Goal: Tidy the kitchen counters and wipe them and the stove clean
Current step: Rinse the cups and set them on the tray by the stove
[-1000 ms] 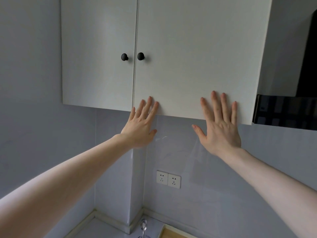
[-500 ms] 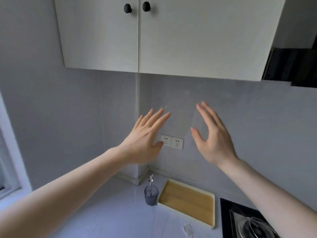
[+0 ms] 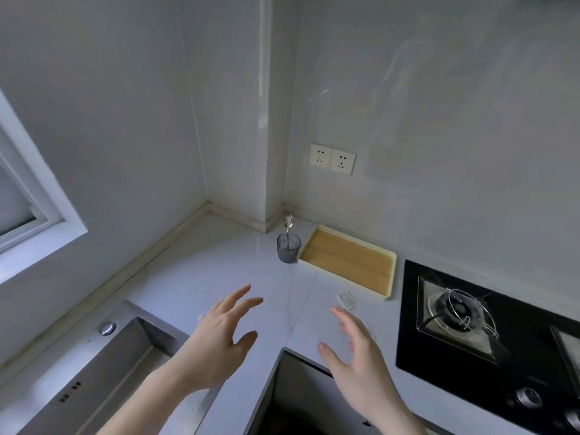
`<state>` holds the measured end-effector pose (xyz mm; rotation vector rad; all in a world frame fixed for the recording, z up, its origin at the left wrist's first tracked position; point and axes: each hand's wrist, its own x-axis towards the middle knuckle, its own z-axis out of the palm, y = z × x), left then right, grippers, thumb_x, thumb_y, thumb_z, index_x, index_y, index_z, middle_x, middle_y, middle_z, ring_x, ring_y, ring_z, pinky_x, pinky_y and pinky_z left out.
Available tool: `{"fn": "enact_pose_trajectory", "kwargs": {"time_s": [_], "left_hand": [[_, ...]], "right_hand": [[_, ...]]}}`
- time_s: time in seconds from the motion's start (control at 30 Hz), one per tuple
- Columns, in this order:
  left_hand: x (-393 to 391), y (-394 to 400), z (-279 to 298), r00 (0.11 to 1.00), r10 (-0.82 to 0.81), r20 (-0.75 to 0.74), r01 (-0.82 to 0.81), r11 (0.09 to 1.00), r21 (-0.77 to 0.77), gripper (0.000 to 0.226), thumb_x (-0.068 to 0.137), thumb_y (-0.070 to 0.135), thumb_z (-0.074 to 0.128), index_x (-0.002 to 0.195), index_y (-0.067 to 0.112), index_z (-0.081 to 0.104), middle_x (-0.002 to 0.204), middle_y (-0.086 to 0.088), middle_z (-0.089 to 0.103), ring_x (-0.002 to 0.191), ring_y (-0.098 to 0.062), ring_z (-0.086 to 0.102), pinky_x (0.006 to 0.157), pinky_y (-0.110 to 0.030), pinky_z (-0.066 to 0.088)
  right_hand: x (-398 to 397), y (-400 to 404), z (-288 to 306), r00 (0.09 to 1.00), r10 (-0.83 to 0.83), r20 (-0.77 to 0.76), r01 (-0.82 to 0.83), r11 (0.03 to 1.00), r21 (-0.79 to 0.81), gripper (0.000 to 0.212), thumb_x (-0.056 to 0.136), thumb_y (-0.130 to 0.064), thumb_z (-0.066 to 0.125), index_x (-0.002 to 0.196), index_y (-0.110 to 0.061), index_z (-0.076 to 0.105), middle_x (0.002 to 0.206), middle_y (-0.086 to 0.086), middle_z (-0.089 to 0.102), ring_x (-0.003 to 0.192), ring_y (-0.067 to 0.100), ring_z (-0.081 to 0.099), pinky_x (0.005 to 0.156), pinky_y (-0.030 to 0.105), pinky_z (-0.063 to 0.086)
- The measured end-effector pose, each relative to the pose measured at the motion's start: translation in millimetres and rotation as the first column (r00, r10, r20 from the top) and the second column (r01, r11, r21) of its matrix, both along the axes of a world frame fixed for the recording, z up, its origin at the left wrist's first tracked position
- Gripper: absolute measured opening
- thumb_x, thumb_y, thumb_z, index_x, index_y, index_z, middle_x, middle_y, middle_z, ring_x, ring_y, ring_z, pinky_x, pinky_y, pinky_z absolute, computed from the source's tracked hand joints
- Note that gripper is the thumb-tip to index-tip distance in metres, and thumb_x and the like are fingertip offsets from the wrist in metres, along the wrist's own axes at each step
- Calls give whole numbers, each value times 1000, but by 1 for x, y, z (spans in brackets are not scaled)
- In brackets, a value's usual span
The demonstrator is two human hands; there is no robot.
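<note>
A pale L-shaped counter (image 3: 238, 262) fills the corner. My left hand (image 3: 216, 343) hovers above it with fingers spread, holding nothing. My right hand (image 3: 357, 359) floats beside it, also spread and empty, over the counter's inner edge. A grey cup (image 3: 288, 248) with a spoon in it stands in the corner, next to a cream tray (image 3: 389, 268) with a wooden base. A small clear plastic piece (image 3: 347, 300) lies just beyond my right fingertips. The black gas stove (image 3: 411, 324) sits to the right, its burner (image 3: 461, 309) under a wire stand. Dark crumbs (image 3: 204, 288) speckle the counter.
A steel sink (image 3: 103, 368) is sunk into the counter at lower left, with a round metal cap (image 3: 107, 328) by its rim. Two wall sockets (image 3: 332, 159) sit above the tray. A window frame (image 3: 40, 221) is on the left wall. Stove knobs (image 3: 530, 397) are at lower right.
My view has swung down from the wall cabinet to the counter. Both hands have dropped from the cabinet doors to just above the counter, still spread and empty.
</note>
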<state>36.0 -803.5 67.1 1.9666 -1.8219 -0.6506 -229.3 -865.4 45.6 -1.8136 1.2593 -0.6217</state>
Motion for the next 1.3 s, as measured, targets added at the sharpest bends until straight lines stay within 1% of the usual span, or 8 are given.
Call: {"fn": "enact_pose_trajectory", "kwargs": {"time_s": [0.07, 0.17, 0.47, 0.53, 0.63, 0.83, 1.07, 1.3], "left_hand": [[-2, 19, -18, 1000, 17, -16, -16, 998, 56, 53, 103, 37, 52, 151, 49, 30, 167, 25, 5, 155, -9, 15, 125, -37, 27], [-4, 42, -35, 999, 30, -19, -28, 996, 90, 53, 102, 36, 54, 150, 48, 34, 166, 25, 10, 154, -7, 15, 125, -31, 22], [-14, 54, -38, 996, 86, -13, -84, 989, 118, 52, 103, 38, 52, 151, 46, 34, 164, 25, 18, 151, -7, 23, 120, -25, 29], [-19, 51, -36, 995, 100, -24, -96, 987, 132, 52, 104, 39, 51, 152, 47, 33, 165, 24, 18, 151, -9, 24, 120, -27, 32], [-27, 50, -38, 992, 123, -31, -118, 982, 151, 51, 104, 39, 50, 152, 46, 32, 165, 22, 19, 152, -11, 25, 123, -34, 29], [-45, 59, -48, 986, 166, -34, -156, 968, 196, 52, 104, 39, 49, 153, 44, 33, 165, 22, 20, 151, -10, 26, 123, -32, 27], [-80, 78, -51, 953, 302, -23, -291, 936, 196, 50, 104, 39, 49, 152, 44, 34, 163, 24, 24, 150, -7, 28, 123, -30, 27], [-137, 111, -47, 879, 476, -30, -468, 874, 132, 48, 102, 40, 53, 148, 45, 40, 159, 30, 25, 149, 0, 26, 120, -24, 26]], "right_hand": [[-1, 17, -14, 1000, -1, -20, 3, 997, 82, 59, 94, -41, 67, 143, -53, 36, 141, -45, 31, 134, -10, 37, 115, 25, 35], [1, 37, -29, 999, 27, -40, -21, 989, 144, 56, 94, -41, 65, 141, -55, 37, 146, -40, 33, 135, -12, 35, 114, 22, 34], [9, 32, -27, 992, 107, -68, -96, 985, 144, 56, 94, -44, 64, 142, -54, 37, 144, -41, 35, 137, -10, 35, 112, 20, 35], [6, 29, -26, 990, 122, -73, -109, 982, 156, 56, 94, -44, 64, 142, -55, 37, 145, -39, 35, 135, -9, 37, 109, 20, 38], [-3, 26, -27, 986, 143, -89, -127, 977, 170, 56, 95, -43, 65, 143, -54, 37, 145, -37, 36, 135, -8, 38, 105, 19, 39], [-27, 13, -26, 980, 172, -99, -151, 970, 189, 54, 96, -39, 65, 141, -53, 39, 145, -33, 38, 135, -6, 40, 102, 16, 39], [-52, -4, -27, 951, 293, -103, -268, 942, 200, 51, 95, -45, 65, 139, -54, 41, 143, -32, 40, 133, -5, 42, 105, 23, 44], [-87, -17, -21, 903, 427, -46, -409, 889, 205, 48, 95, -44, 65, 137, -53, 44, 141, -32, 43, 132, -6, 43, 98, 15, 42]]}}
